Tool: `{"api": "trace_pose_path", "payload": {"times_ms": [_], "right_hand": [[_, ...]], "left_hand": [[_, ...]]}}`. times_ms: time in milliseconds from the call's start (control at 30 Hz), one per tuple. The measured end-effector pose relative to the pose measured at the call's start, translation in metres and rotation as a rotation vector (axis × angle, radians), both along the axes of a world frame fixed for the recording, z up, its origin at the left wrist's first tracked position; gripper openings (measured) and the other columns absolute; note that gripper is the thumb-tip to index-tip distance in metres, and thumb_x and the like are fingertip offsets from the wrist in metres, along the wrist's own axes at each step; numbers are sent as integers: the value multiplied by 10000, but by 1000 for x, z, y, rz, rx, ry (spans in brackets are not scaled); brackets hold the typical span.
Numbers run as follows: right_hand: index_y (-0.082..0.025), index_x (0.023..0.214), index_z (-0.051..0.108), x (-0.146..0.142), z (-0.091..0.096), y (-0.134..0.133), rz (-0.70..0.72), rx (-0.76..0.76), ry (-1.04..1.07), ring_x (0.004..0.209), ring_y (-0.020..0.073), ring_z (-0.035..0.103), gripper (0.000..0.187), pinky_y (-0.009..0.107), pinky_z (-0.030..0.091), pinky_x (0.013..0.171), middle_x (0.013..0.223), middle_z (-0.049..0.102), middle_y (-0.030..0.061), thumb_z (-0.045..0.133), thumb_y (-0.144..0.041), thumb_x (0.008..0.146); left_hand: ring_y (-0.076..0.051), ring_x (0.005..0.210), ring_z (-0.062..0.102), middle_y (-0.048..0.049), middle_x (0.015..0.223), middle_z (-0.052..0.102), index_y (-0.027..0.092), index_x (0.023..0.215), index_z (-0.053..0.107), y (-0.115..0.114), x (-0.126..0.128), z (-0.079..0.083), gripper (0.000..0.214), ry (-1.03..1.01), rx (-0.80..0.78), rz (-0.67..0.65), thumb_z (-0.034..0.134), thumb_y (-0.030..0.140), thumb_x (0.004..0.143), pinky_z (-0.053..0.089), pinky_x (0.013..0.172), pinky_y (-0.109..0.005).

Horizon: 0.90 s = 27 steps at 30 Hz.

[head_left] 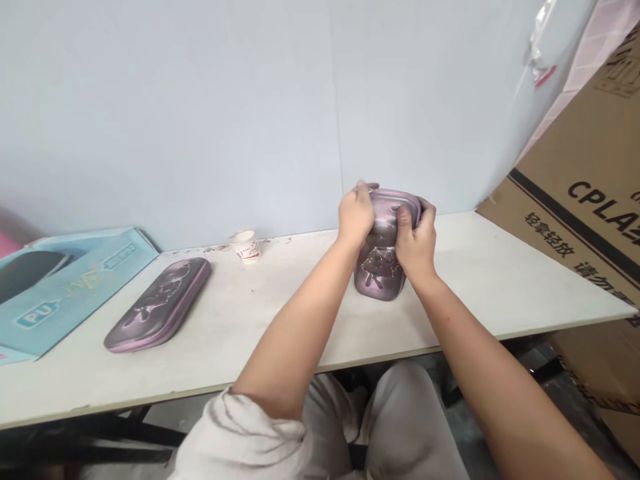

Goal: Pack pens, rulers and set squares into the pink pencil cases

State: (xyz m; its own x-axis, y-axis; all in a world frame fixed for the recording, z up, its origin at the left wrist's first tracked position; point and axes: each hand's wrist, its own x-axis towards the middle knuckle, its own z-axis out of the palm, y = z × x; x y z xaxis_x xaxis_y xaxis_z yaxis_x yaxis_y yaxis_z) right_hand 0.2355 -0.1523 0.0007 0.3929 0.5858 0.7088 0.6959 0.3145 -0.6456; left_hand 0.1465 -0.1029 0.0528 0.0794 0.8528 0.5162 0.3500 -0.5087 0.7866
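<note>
left hand (356,215), right hand (416,243) clamped on a mauve moulded case (379,273), upright; 2nd case (157,305) flat on white table (500,267)

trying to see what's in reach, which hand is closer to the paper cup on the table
Left. The left hand holds the purple embossed case on the side facing the paper cup, with a gap to the cup. The right hand grips the case's far side, further from the cup.

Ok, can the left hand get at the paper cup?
Probably yes, once it lets go. The left hand is gripping the purple case, but the paper cup stands to its left on the table, with nothing visible in between.
</note>
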Motion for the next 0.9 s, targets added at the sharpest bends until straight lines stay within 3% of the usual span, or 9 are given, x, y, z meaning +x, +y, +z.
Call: {"api": "trace_pose_path", "payload": {"times_ms": [100,200,333,400,467,633,767,900], "right_hand": [[-138,1276,318,7,-1,5,-19,6,59,1089,241,518,490,357,423,855,1178,524,185,220,-442,904],[-141,1283,311,10,-8,9,-34,-1,87,1089,231,524,488,359,428,859,1181,525,186,197,-434,909],[-81,1346,231,2,-35,0,-40,-101,53,1182,271,452,547,380,424,859,1274,441,243,222,-403,904],[-33,1369,183,-7,-49,-8,10,-247,-24,1152,292,476,599,376,440,816,1257,445,272,245,-397,897],[6,1371,170,-18,-56,-16,58,-394,-84,1079,300,530,623,367,449,776,1216,474,287,239,-391,896],[1,1323,295,-61,-50,-14,185,-597,-197,1008,303,574,638,357,439,784,1153,535,266,312,-444,866],[-62,1259,406,-118,-48,-6,338,-676,-256,1017,273,569,577,334,426,808,1130,568,219,330,-468,856],[-63,1187,482,-176,-58,0,396,-749,-279,993,265,571,553,324,419,812,1090,584,203,330,-477,854]], "left_hand": [[-188,868,616,-115,930,667,105,935,596,3,-1,-30,610,-148,-212,64,100,459,918,471,750,-305],[-187,959,596,-111,1021,646,132,1025,555,-8,-1,-55,558,-155,-200,91,121,466,919,460,817,-309],[-176,1168,483,-113,1293,498,167,1323,312,-29,-3,-79,446,21,-66,91,241,347,921,389,963,-314],[-199,1237,416,-148,1364,417,134,1379,222,-36,-9,-87,516,157,-61,88,308,297,898,356,1000,-332],[-230,1269,379,-177,1374,394,115,1385,231,-39,-20,-92,536,287,-116,107,330,275,882,341,1008,-361],[-247,1229,444,-204,1291,484,107,1308,382,-40,-83,-93,466,474,-282,128,289,306,897,360,970,-358],[-250,1191,483,-211,1247,525,92,1304,386,-47,-154,-91,486,576,-356,205,278,336,898,368,948,-352],[-260,1129,526,-193,1226,540,135,1306,391,-50,-213,-90,488,739,-451,305,302,365,885,378,921,-359]]}}
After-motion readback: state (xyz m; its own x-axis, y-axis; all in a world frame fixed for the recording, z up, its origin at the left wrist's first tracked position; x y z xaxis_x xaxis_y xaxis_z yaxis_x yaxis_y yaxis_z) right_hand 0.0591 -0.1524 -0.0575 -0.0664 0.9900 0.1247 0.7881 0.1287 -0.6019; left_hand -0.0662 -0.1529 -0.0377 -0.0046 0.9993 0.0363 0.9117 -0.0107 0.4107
